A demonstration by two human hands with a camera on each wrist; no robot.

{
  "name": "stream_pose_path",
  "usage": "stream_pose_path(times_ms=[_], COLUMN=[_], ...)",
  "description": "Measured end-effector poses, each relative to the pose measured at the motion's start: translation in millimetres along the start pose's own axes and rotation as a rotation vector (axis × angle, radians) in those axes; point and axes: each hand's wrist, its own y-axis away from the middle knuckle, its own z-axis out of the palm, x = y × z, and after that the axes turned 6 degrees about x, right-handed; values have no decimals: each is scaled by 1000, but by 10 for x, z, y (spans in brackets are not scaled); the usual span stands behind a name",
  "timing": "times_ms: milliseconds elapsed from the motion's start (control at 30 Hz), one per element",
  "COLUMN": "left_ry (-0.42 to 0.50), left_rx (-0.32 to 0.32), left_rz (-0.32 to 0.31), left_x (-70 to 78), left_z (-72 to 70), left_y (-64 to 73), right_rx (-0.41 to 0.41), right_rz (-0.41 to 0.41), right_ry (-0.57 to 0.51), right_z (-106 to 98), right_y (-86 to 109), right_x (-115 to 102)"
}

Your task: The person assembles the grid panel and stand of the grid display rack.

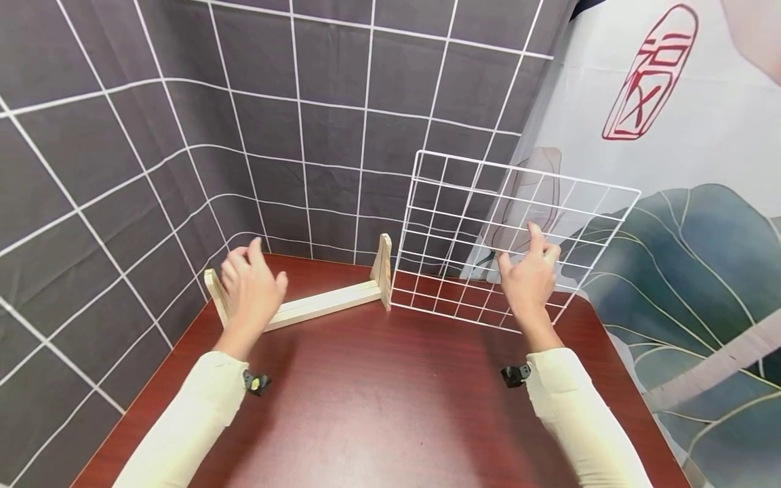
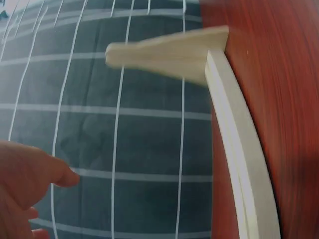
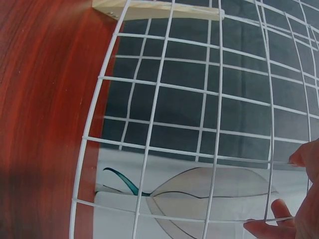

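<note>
My right hand [image 1: 529, 274] grips a white wire grid panel [image 1: 454, 234], fingers hooked among its wires. The panel stands raised and slightly tilted, its lower left corner beside a wooden stand's right upright [image 1: 382, 271]. In the right wrist view, fingertips curl at the wires [image 3: 214, 149]. The pale wooden stand has a long crossbar [image 1: 329, 305] with a lengthwise groove, and an upright at each end. My left hand [image 1: 250, 285] hovers by the left upright [image 1: 215, 293], overlapping it in the head view. Its thumb is spread from loosely bent fingers, and nothing shows in its grasp.
A reddish-brown table [image 1: 366, 407] lies under the stand. Dark grey cloth with white grid lines [image 1: 329, 135] hangs behind and along the left. A pale curtain with a leaf print and red seal [image 1: 653, 74] hangs at the right.
</note>
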Motion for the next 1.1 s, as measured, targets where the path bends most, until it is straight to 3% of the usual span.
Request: stream_pose_path(times_ms=[100,167,267,367,433,533,833,1100], left_ry=[10,49,94,98,98,102,126,131], left_rx=[50,36,-73,-196,-241,-257,-118,-111], left_rz=[-48,-134,-284,-360,-363,-355,-373,-367], left_x=[-179,-291,-453,-580,-643,-701,-782,-782], left_z=[-132,-211,-322,-368,-361,-333,-330,-329], left_y=[-29,-45,-65,-89,-103,-104,-14,-29], right_rx=[1,1,-5,1,7,9,-10,7], right_rz=[1,0,-5,-10,-11,-12,-10,-32], right_ry=[3,2,3,13,15,12,5,-1], right_z=[4,5,0,-11,-19,-25,-24,-11], right_y=[0,4,0,-14,-23,-31,-6,-28], right_x=[12,17,31,48,57,65,85,83])
